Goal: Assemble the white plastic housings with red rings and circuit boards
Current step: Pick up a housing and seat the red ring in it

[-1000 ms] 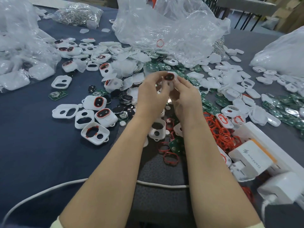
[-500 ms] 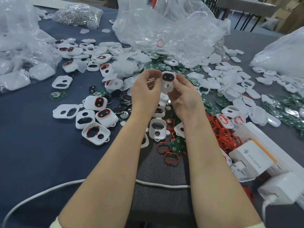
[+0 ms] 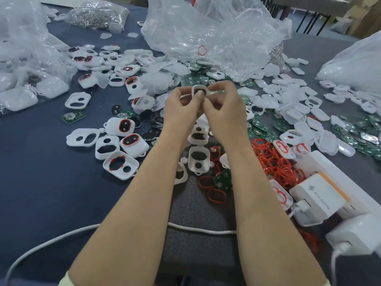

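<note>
Both hands meet above the middle of the table around one white housing [image 3: 199, 90] with a dark oval window. My left hand [image 3: 182, 108] grips its left side, thumb over the window. My right hand [image 3: 223, 108] pinches its right edge with curled fingers. Below the hands lie empty white housings [image 3: 199, 159], a heap of red rings [image 3: 276, 162] and a green circuit board [image 3: 223, 180]. To the left sit housings fitted with red rings [image 3: 133, 142]. More green boards [image 3: 358, 133] lie at the right.
Crumpled clear plastic bags [image 3: 206, 27] stand behind the hands, and at the far left [image 3: 24, 65] and far right. A white power strip with chargers [image 3: 321, 199] sits at the front right. A white cable [image 3: 198, 230] crosses under my forearms.
The hands have closed together on the housing. The left thumb now covers its window and the right fingers curl over its right edge; the housing sits slightly lower between the fingers.
</note>
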`<state>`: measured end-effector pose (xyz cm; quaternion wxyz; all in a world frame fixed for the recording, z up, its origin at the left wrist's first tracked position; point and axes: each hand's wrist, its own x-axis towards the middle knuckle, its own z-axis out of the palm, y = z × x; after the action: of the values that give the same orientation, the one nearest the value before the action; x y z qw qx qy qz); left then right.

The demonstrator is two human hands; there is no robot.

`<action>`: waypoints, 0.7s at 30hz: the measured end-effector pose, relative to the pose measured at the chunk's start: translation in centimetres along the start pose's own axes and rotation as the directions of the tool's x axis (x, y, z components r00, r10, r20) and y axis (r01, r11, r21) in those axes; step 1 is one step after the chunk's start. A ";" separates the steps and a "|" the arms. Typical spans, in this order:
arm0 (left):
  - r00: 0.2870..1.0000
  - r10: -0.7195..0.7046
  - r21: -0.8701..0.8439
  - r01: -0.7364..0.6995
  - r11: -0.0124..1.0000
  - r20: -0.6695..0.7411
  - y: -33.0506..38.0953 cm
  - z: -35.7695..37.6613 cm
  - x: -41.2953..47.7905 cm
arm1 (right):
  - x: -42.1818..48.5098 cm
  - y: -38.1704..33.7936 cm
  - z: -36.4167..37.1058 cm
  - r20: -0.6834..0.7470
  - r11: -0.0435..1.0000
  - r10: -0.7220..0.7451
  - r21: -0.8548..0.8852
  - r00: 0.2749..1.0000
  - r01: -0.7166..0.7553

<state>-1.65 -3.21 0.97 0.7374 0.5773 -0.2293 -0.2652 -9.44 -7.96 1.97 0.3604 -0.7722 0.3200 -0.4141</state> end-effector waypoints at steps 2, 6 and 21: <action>1.000 -0.022 0.009 0.023 1.000 -0.019 0.0 -0.3 0.2 | 0.3 0.0 -0.8 0.090 0.997 0.056 0.056 0.994 -0.061; 0.998 -0.035 0.064 0.039 0.997 -0.053 -0.2 -0.5 0.4 | 0.4 -0.6 -1.9 0.142 0.989 0.111 0.083 0.984 -0.124; 0.976 -0.195 -0.094 0.187 0.978 -0.091 -0.1 -0.4 0.9 | 0.2 0.9 -2.1 0.288 0.761 0.359 -0.641 0.888 -0.099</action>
<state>-0.74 -3.47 0.80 0.7429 0.5775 -0.1240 -0.3151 -11.34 -9.21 2.15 0.1975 -0.8672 0.4508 -0.0758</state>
